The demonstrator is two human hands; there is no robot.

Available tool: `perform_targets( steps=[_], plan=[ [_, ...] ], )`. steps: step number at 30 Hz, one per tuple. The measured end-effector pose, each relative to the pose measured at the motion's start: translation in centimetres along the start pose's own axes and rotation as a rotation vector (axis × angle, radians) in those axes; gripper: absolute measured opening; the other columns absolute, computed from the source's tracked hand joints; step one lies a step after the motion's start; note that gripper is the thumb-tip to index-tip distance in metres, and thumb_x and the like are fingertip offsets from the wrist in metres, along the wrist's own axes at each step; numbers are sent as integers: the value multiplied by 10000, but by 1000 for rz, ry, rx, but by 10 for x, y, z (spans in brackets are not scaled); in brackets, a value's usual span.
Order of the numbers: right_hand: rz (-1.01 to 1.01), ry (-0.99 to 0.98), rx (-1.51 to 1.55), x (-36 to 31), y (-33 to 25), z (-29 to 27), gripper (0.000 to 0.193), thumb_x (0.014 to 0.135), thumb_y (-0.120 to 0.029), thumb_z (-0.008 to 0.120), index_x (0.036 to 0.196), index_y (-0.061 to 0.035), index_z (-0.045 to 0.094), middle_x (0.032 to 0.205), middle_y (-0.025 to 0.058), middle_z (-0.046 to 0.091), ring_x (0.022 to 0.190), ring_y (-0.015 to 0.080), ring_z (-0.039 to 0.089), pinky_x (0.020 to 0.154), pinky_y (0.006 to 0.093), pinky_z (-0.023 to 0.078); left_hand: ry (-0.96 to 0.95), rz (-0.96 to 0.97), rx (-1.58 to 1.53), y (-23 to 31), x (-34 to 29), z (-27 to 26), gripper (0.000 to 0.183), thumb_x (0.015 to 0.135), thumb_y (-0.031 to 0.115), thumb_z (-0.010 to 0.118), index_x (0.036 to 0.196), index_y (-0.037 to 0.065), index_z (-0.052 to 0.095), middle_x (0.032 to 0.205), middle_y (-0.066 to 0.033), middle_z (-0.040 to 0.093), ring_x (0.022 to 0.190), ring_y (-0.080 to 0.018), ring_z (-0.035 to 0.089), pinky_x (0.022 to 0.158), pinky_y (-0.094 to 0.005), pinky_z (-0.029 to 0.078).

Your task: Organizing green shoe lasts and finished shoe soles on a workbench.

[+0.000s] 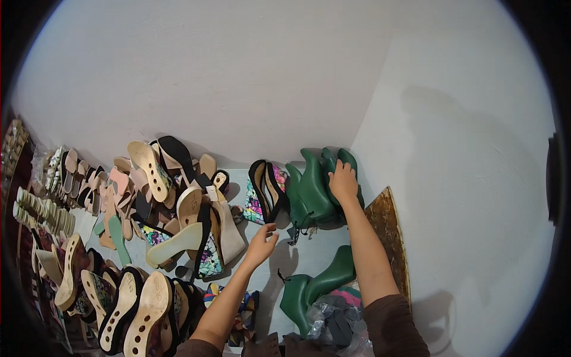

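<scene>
My right hand (343, 181) reaches to the back corner and grips a green shoe last (348, 159) with its fingers over the upper end. That last stands in a tight group of several green shoe lasts (312, 187), some tied with dark cord. My left hand (262, 245) hovers above the pale surface in the middle, fingers loosely bent and apart, with nothing in them. Just beyond it stands a pair of black-edged wedge soles (256, 199) with a colourful pattern. Nearer me, more green lasts (321, 285) lie beside my right forearm.
Wooden-toned and patterned wedge soles (151, 309) crowd the left side. Beige and pink shoe parts (122, 184) lie behind them. A clear plastic bag (336, 318) with dark pieces sits in front. A worn brown board (389, 232) leans by the right wall (476, 208).
</scene>
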State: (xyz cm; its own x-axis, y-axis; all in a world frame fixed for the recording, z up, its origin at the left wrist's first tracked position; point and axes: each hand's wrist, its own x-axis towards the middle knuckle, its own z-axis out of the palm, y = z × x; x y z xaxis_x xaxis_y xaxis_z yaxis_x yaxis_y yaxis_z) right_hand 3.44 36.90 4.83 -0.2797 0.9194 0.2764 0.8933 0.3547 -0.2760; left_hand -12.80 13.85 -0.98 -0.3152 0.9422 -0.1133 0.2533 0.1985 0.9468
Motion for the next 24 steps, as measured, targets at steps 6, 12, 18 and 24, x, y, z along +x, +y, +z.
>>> perform_targets(
  steps=[6,12,18,24],
  plan=[
    [43,-117,35,17,-9,3,480,857,-224,555,1256,-1,408,1179,219,438,1078,400,441,858,445,447,-7,397,267,15,33,34,570,811,247,610,1290,31,390,1283,-222,438,1147,-347,475,924,-385,405],
    [72,-146,81,23,-10,12,471,863,-221,546,1256,-7,401,1195,228,420,1109,403,415,892,467,416,137,520,707,37,71,86,886,677,341,748,1390,126,268,1410,-230,237,1216,-426,370,970,-454,361],
    [83,-235,70,35,-5,13,494,850,-231,559,1257,-4,395,1201,246,413,1098,428,420,898,466,409,92,532,899,43,90,90,922,536,241,816,1331,330,358,1403,-231,248,1192,-456,386,910,-458,426],
    [11,-240,108,18,-12,11,532,847,-232,559,1290,-9,365,1210,238,421,1124,411,427,922,457,401,-14,522,946,36,90,64,884,533,219,813,1303,299,387,1407,-230,248,1185,-467,398,874,-432,470]
  ],
)
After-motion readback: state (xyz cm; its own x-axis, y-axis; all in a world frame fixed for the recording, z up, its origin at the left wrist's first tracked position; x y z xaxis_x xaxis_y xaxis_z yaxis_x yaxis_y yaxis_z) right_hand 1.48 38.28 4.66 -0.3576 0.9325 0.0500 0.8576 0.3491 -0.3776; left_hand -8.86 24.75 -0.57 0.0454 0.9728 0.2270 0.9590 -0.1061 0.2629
